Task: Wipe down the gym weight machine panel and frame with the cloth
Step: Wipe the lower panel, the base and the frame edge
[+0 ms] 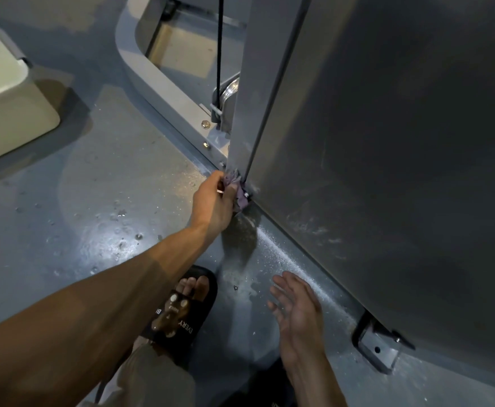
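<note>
At panel (387,142) base: left hand (214,201) grip bunches half-hidden cloth (240,195); right hand (296,315) loose, empty.

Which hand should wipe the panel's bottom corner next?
Probably the left hand: it grips the cloth right at the panel corner. The right hand hangs open near the floor, holding nothing.

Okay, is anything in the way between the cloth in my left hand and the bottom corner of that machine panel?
Nothing visible. The left hand grips the cloth and already holds it against the panel at its lower corner, where it meets the frame. The right hand hangs open, clear of it.
</note>
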